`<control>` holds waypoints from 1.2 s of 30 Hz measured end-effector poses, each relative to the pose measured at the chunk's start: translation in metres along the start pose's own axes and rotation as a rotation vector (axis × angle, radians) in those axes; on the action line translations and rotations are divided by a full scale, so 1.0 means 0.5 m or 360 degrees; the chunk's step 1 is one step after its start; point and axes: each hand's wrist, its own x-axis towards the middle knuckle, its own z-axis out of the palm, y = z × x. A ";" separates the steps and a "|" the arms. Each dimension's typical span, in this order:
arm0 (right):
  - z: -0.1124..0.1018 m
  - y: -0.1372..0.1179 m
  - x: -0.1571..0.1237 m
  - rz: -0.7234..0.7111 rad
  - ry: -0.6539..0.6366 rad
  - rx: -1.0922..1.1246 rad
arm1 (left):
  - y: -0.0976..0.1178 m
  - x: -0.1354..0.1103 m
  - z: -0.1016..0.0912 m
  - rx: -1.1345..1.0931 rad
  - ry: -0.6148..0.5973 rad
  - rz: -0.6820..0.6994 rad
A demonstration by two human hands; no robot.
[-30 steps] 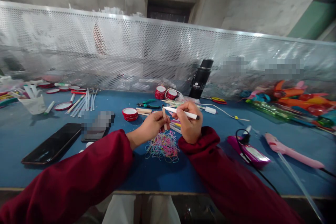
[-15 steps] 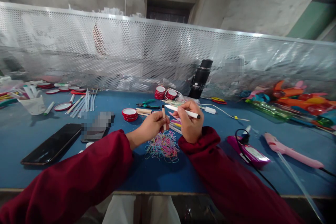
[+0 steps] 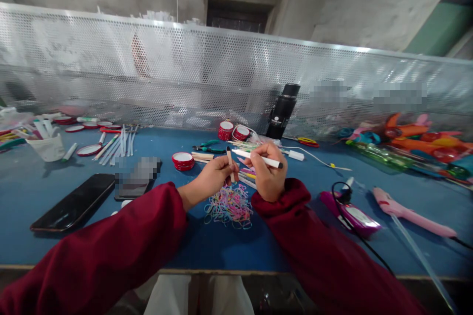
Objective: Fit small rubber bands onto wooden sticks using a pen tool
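My left hand (image 3: pixel 212 177) pinches a flat wooden stick (image 3: pixel 230 163) held nearly upright, its top end darkened. My right hand (image 3: pixel 266 173) is closed around a white marker pen (image 3: pixel 258 158) with a black tip pointing right, its other end close to the stick. Both hands hover above a loose pile of coloured rubber bands (image 3: pixel 229 205) on the blue table (image 3: pixel 74 246). Dark red sleeves cover both arms.
A black phone (image 3: pixel 74 202) lies at the left. Red-rimmed lids (image 3: pixel 182 159), more sticks and green pliers (image 3: pixel 209 146) sit behind the hands. A black flask (image 3: pixel 283 110) stands by the perforated metal screen. A purple device with a cable (image 3: pixel 351 212) and a pink glue gun (image 3: pixel 406 212) lie at the right.
The stick has tilted slightly and the pen end has shifted a little nearer its top. Both hands stay in the same place.
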 end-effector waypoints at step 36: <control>0.000 -0.005 0.003 -0.0021 -0.0008 -0.0061 | -0.005 0.001 -0.004 0.0027 -0.0027 0.0044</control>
